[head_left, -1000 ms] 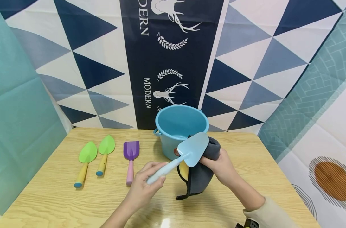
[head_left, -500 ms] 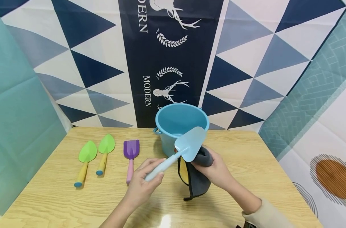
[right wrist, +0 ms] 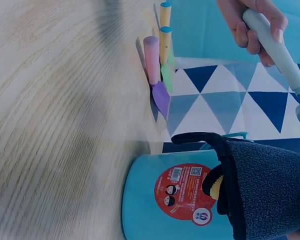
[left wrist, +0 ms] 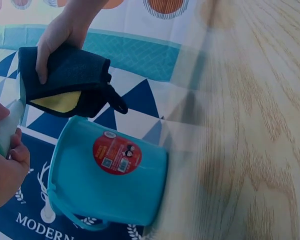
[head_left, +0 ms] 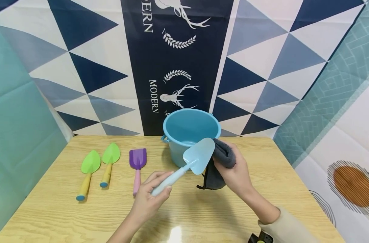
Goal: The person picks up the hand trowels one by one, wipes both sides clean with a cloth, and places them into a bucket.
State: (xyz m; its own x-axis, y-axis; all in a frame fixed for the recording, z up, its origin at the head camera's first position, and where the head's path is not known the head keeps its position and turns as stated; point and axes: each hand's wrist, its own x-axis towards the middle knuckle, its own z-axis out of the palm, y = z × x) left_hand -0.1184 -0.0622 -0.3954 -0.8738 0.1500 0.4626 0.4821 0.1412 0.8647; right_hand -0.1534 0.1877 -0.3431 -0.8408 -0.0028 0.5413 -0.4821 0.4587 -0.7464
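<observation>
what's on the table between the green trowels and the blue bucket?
The purple shovel with the pink handle, lying on the table. Shows in the head view.

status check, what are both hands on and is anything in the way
Left hand gripping light-blue shovel by its handle. Right hand holding dark cloth at the blade's edge. Blue bucket stands beyond, nothing seen between cloth and blade.

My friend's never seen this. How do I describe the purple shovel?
Find the wooden table, then the blue bucket near its back. The purple shovel lies left of that. Its blade is square-ended and handle pink; the green shovels beyond have yellow handles.
</observation>
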